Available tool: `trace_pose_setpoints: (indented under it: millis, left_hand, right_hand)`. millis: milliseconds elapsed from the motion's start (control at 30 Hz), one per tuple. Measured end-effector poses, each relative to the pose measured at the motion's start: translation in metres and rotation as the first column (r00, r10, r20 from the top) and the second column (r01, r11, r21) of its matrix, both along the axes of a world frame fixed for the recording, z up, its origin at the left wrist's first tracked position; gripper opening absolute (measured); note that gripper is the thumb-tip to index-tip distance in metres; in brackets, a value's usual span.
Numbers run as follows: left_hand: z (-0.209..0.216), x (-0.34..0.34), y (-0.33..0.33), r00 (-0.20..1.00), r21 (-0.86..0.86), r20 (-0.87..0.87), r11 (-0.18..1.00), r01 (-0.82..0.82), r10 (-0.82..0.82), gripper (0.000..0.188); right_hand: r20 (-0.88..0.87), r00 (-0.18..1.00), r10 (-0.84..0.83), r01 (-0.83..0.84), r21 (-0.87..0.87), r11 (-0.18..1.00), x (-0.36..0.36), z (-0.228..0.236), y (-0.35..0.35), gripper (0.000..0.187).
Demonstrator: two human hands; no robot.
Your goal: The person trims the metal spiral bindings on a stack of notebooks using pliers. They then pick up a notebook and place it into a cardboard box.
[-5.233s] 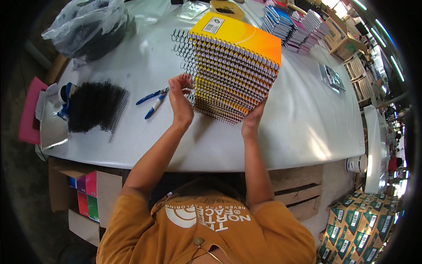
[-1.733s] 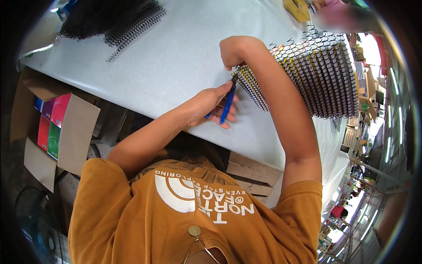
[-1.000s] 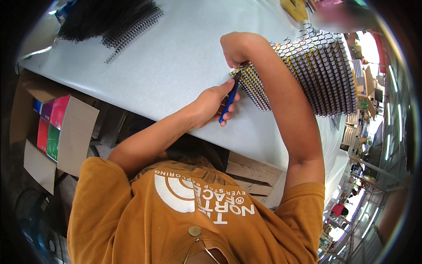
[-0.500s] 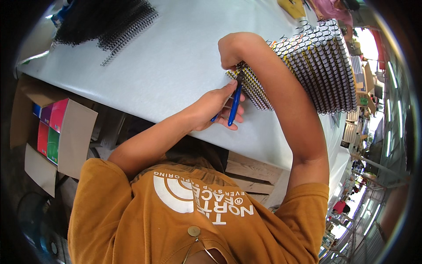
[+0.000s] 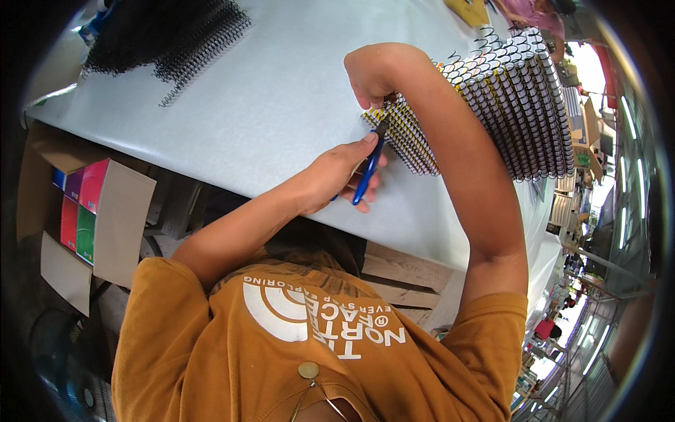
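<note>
My left hand [image 5: 341, 172] is closed round blue-handled pliers [image 5: 371, 165], their dark jaws up against the near-left corner of a stack of spiral-bound notebooks [image 5: 517, 116]. Black wire coils run along the edges of this stack. Reaching over the stack's left end, my right hand [image 5: 376, 74] bends down at the wrist, fingers curled close to the coil ends just above the plier jaws. Whatever those fingertips pinch is hidden behind the hand.
A heap of loose black spiral coils [image 5: 169, 42] lies at the table's far left. Below the table's left edge stands an open cardboard box [image 5: 126, 218] with colourful notebooks. Another person in pink [image 5: 531, 14] is at the far right, near a yellow object [image 5: 467, 10].
My right hand has lifted slightly up and left from the coil ends. The plier handles in my left hand have swung a little to the left.
</note>
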State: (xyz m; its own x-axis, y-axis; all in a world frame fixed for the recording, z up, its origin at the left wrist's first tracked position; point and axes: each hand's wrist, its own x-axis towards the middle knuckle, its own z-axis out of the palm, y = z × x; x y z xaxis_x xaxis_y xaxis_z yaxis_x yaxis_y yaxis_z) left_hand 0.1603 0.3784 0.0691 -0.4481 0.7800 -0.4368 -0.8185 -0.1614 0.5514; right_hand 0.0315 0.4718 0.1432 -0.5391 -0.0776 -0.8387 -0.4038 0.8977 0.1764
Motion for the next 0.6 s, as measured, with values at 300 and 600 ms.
trace_pose_setpoints:
  millis: [300,600]
  left_hand:
    - [-0.002,-0.006,-0.002,0.999,0.065,0.015,0.997,0.029,-0.030,0.054]
    - [0.008,-0.004,0.007,1.000,0.026,0.014,0.999,-0.021,0.021,0.053]
  right_hand:
    - [-0.008,0.999,0.035,-0.035,0.016,0.999,0.000,0.000,0.000,0.023]
    - [-0.033,0.998,0.059,-0.053,0.164,0.985,0.012,0.022,-0.024,0.021]
